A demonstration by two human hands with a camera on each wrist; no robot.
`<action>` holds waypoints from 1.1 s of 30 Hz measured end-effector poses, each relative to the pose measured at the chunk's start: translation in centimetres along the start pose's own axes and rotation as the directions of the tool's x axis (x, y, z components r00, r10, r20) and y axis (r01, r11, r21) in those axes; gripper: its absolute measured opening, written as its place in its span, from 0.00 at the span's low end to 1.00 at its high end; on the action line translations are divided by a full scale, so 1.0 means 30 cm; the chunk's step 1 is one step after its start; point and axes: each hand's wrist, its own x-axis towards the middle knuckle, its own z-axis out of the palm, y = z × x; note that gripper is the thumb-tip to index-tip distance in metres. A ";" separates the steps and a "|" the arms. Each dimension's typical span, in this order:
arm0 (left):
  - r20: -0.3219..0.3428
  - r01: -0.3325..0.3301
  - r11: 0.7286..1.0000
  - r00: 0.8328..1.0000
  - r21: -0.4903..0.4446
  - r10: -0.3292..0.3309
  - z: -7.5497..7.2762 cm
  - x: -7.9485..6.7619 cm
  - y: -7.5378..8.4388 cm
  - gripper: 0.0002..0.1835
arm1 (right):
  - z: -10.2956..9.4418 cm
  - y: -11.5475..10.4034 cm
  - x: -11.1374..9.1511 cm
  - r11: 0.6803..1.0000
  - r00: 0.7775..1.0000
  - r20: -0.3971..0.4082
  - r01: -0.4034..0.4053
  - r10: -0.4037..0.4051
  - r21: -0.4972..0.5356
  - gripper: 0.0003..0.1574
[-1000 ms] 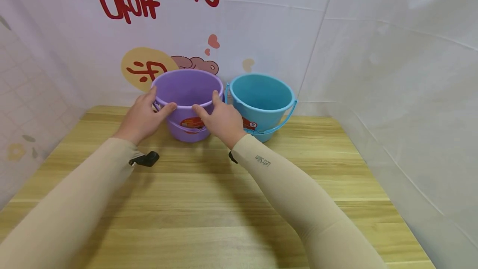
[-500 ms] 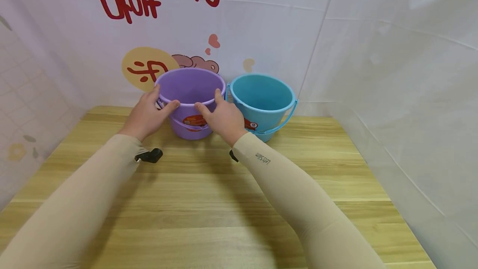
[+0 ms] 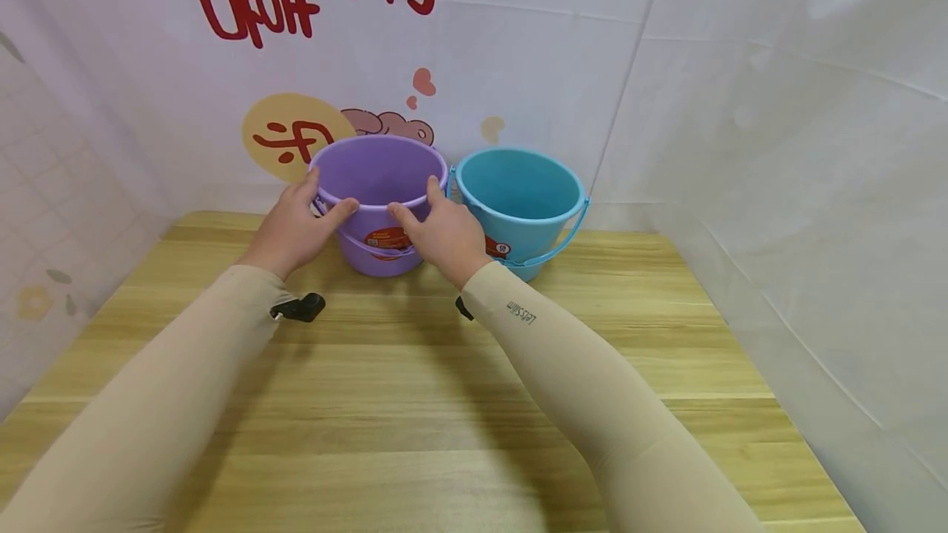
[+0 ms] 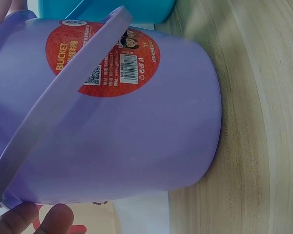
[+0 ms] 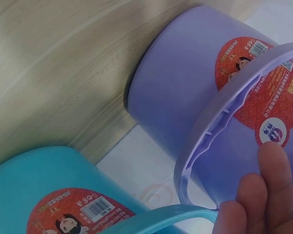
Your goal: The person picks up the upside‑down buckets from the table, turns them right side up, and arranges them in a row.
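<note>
A purple plastic bucket (image 3: 379, 164) stands upright at the back of the wooden table, its carrying handle hanging down in front. My left hand (image 3: 292, 224) holds it by the left side of the rim, thumb at the front edge. On the opposite side, my right hand (image 3: 450, 237) grips the rim, thumb likewise at the front. Some fingers lie behind the bucket wall in the head view. Right of it, beside my right hand, is an upright light-blue bucket (image 3: 518, 179). A red label (image 4: 105, 58) marks the purple bucket's wall in the left wrist view.
The wooden table (image 3: 370, 410) extends toward me from the buckets. A white printed sheet (image 3: 533, 48) hangs behind them, and white sheeting (image 3: 800, 187) closes the right side. Patterned sheeting (image 3: 52, 212) borders the left.
Both hands have shifted the purple bucket slightly right and back, closer to the light-blue bucket, mostly during the first half second. Hardly anything moves after that. The light-blue bucket stays put.
</note>
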 end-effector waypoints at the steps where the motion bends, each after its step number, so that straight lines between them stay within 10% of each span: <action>1: -0.001 0.000 1.000 1.000 -0.001 0.000 0.000 0.001 0.000 0.54 | 0.000 0.001 0.000 1.000 1.000 0.004 -0.001 0.001 0.001 0.62; 33: -0.002 -0.006 1.000 1.000 -0.020 0.006 0.004 -0.002 0.011 0.53 | -0.016 0.002 0.003 1.000 1.000 0.013 -0.006 0.006 -0.005 0.63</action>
